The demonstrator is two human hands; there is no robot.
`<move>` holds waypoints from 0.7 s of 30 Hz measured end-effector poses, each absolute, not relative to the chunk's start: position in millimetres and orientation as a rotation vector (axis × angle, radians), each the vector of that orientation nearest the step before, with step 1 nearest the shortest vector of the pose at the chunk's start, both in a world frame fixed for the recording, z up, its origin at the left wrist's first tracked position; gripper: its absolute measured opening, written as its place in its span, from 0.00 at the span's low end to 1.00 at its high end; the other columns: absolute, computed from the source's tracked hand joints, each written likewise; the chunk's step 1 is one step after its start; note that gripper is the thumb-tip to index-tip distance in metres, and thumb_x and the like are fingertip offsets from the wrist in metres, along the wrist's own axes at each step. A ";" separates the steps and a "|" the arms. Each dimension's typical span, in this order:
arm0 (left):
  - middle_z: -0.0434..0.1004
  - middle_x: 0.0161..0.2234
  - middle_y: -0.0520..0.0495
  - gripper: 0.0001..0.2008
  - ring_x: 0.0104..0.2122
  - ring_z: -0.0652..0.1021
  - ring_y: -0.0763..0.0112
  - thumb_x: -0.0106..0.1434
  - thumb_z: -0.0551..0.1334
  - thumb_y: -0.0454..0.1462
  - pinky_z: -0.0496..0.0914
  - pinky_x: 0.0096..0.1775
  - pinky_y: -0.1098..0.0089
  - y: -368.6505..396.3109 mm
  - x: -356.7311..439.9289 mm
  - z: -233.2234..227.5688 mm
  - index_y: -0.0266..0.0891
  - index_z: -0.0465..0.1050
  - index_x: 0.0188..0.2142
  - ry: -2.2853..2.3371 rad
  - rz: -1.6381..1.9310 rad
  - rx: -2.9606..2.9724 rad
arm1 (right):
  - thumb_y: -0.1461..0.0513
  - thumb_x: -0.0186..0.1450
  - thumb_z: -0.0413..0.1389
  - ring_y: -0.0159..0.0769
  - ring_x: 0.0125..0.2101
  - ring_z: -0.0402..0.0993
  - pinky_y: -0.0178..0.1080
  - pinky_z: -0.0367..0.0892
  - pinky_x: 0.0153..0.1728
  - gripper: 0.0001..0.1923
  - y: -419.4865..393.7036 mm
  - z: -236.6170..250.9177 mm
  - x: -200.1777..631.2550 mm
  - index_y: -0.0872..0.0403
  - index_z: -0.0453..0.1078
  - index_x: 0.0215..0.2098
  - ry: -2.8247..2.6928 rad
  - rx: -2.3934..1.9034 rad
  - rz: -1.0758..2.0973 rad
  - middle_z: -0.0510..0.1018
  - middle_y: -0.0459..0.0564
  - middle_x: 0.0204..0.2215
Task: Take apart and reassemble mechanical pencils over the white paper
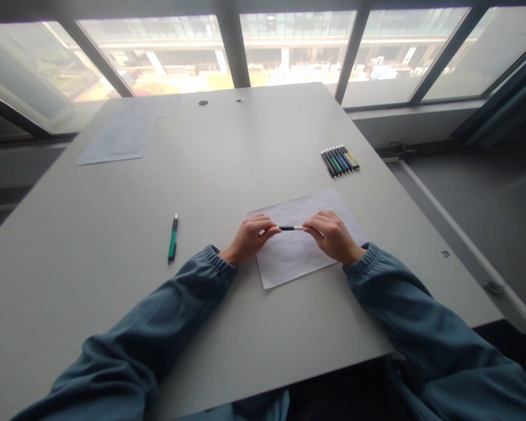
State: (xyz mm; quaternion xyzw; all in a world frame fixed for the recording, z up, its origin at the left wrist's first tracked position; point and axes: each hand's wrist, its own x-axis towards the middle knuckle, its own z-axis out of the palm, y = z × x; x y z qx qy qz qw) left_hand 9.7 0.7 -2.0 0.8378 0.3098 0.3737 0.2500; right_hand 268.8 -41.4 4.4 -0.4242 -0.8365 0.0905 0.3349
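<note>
Both my hands pinch one black-and-white pen [291,228], held level above a white sheet of paper [284,266]. Its dark end is between the fingers of my left hand [253,234], and its white end is in the fingers of my right hand [331,234]. The fingertips hide both tips of the pen. To the left of my left hand, a green pen with a black grip [173,240] lies on the table.
A row of several pens [340,161] lies side by side at the table's right. More white sheets [116,137] lie at the far left of the white table [214,181]. Windows stand beyond the far edge. A small dark mark [445,254] shows near the right edge.
</note>
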 end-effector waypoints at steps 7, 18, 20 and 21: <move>0.79 0.27 0.45 0.12 0.29 0.74 0.69 0.69 0.64 0.43 0.69 0.33 0.68 -0.4 9.4 -2.6 0.38 0.80 0.32 0.730 1.105 2.322 | 0.61 0.74 0.52 0.41 0.34 0.73 0.43 0.63 0.41 0.11 -40.7 5.2 269.7 0.52 0.74 0.36 -2.213 -1.085 0.264 0.81 0.51 0.31; 0.79 0.26 0.45 0.20 0.29 0.76 0.69 0.72 0.59 0.44 0.70 0.35 0.67 -3.7 9.6 2.1 0.38 0.77 0.25 0.816 1.122 2.211 | 0.48 0.69 0.59 0.36 0.26 0.73 0.40 0.67 0.30 0.16 -43.5 11.5 272.8 0.52 0.78 0.40 -1.553 -1.145 0.915 0.79 0.47 0.24; 0.79 0.26 0.45 0.21 0.29 0.76 0.68 0.72 0.58 0.44 0.70 0.35 0.67 -3.9 9.8 2.6 0.38 0.77 0.25 0.788 1.105 2.210 | 0.48 0.66 0.62 0.35 0.26 0.73 0.39 0.69 0.31 0.17 -43.6 9.2 269.3 0.52 0.78 0.41 -1.334 -1.076 1.121 0.78 0.46 0.23; 0.80 0.26 0.45 0.21 0.29 0.76 0.68 0.72 0.58 0.45 0.70 0.35 0.66 -3.9 9.8 2.6 0.39 0.77 0.26 0.761 1.083 2.219 | 0.48 0.65 0.63 0.35 0.26 0.73 0.39 0.70 0.32 0.17 -43.5 7.3 266.9 0.52 0.78 0.42 -1.251 -1.047 1.187 0.77 0.46 0.24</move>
